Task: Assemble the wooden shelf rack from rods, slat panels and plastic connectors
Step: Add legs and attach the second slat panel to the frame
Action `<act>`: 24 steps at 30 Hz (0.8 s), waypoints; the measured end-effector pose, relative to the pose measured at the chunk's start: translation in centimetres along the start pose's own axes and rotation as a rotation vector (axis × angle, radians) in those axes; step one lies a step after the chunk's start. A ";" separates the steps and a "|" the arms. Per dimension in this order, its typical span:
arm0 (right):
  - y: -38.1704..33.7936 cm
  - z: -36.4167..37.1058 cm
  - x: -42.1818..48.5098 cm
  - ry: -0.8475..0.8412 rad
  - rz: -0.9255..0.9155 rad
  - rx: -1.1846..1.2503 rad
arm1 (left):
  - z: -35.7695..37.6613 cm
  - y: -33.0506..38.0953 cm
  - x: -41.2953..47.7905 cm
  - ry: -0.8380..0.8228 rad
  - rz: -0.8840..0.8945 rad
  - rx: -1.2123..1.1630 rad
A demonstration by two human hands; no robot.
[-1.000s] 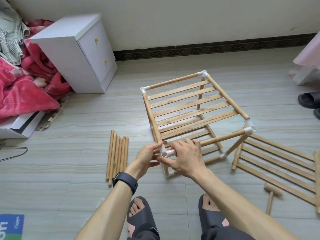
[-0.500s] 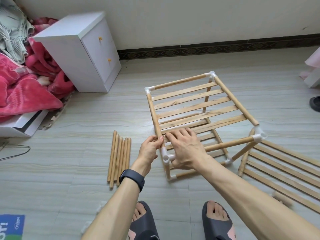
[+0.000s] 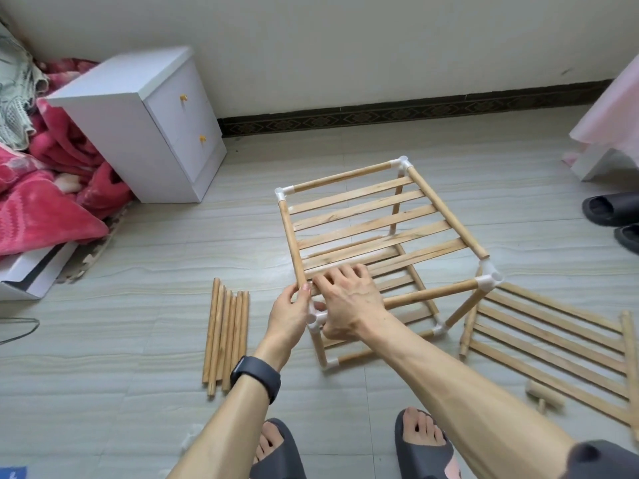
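Since half a second ago, the right hand (image 3: 349,302) has slid its fingertips forward onto the nearest flat slat (image 3: 387,262). The rack (image 3: 380,223), made of round pale-wood dowels joined by glossy white plastic corners, stands on the tiled floor by the person's feet. Its near-left connector (image 3: 316,319) is mostly hidden between the hands. The left hand (image 3: 290,316) pinches the side rod (image 3: 292,243) just above it. The right hand wraps the front rod (image 3: 432,295), knuckles up, thumb beneath. A spare slat panel (image 3: 553,344) is cut off at the right edge.
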State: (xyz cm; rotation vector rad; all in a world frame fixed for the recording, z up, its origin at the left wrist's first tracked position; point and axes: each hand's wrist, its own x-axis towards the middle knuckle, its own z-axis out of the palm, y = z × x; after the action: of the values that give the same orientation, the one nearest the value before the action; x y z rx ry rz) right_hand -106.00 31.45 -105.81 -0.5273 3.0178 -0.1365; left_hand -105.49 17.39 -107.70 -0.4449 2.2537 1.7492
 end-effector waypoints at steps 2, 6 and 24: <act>-0.4 -0.2 0.0 -0.034 0.005 0.021 | -0.4 0.8 0.2 0.057 0.053 0.186; 1.1 -0.5 -3.4 0.027 0.046 0.232 | -3.4 2.1 1.6 0.135 0.099 0.542; 6.5 3.3 -13.4 0.083 0.585 1.532 | 6.8 1.5 -6.4 -0.376 0.578 1.014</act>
State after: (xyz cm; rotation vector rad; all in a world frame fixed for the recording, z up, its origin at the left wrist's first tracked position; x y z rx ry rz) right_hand -95.31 41.83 -108.94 0.4868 2.0066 -2.0429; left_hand -100.12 24.90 -105.65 0.7217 2.6954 0.5296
